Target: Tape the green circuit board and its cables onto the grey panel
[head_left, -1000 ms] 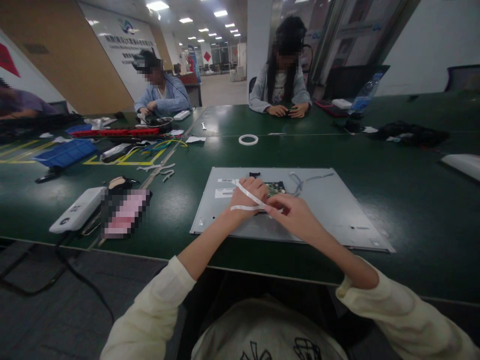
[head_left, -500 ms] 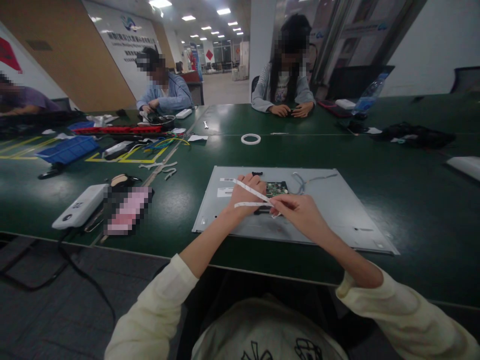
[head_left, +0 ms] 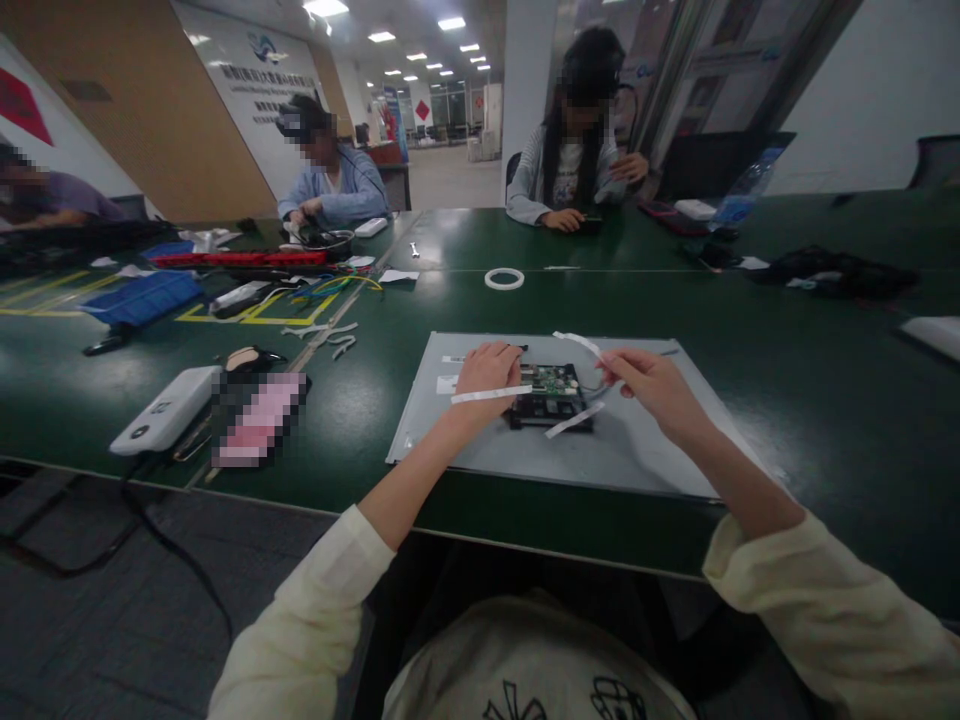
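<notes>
My right hand [head_left: 646,388] is closed, pinching a white tape strip [head_left: 576,342] between thumb and fingers above the panel's right part. Another white strip [head_left: 574,421] slants across the lower right of a black bracket [head_left: 551,408]; whether it touches the bracket I cannot tell. My left hand [head_left: 487,368] lies palm down on the grey flat panel [head_left: 420,425], fingers extended and bent at the left edge of the green circuit board [head_left: 553,380]. Across the back of that hand runs a third tape strip [head_left: 491,394]. Its fingertips are partly hidden.
A tape roll [head_left: 504,279] lies beyond the panel. To the left are a white power bank [head_left: 166,410], a pink phone-shaped item [head_left: 262,420], backing scraps [head_left: 322,335] and a blue bin [head_left: 142,300]. Several people sit around the green table [head_left: 345,420].
My right hand has moved right, away from my left hand, carrying a tape strip. A strip now crosses my left hand's back lower down. The circuit board is more exposed.
</notes>
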Demonstrator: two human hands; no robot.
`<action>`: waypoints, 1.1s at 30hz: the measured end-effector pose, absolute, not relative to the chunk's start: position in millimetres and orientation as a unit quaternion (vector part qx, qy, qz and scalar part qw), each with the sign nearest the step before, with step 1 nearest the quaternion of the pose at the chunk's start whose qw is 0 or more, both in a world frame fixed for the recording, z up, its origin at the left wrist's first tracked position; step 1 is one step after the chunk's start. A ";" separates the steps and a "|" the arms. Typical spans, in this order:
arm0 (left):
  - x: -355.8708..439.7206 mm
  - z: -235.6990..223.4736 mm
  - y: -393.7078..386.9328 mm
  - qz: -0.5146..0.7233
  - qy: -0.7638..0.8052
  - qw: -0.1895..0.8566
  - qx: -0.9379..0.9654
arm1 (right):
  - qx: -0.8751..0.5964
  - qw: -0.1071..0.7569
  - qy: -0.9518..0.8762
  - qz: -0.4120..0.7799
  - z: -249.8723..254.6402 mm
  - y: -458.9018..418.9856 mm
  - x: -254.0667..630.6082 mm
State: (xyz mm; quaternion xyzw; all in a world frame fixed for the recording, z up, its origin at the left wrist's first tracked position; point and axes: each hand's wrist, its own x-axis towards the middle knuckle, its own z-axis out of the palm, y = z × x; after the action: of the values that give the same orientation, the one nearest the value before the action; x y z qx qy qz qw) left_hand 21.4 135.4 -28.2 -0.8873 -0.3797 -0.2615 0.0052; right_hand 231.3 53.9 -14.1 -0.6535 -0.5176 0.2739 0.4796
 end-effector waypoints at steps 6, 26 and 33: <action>21.8 -31.3 138.2 -0.319 -0.365 -0.046 -0.874 | -0.663 0.459 -0.482 0.342 -19.2 59.7 236.3; 15.1 -44.9 179.1 -0.344 -0.440 -0.293 -0.776 | -0.568 0.299 -0.728 0.241 -23.6 142.4 214.2; 23.5 -57.5 191.3 -0.345 -0.437 -0.240 -0.795 | -0.644 0.254 -0.707 0.145 -36.9 146.4 213.0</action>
State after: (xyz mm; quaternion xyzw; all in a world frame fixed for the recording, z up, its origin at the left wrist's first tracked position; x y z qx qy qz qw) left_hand 23.5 191.3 -57.5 -0.7952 -0.4370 -0.3449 -0.2404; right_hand 213.0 146.4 -36.9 -0.6436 -0.7074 0.1450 0.2535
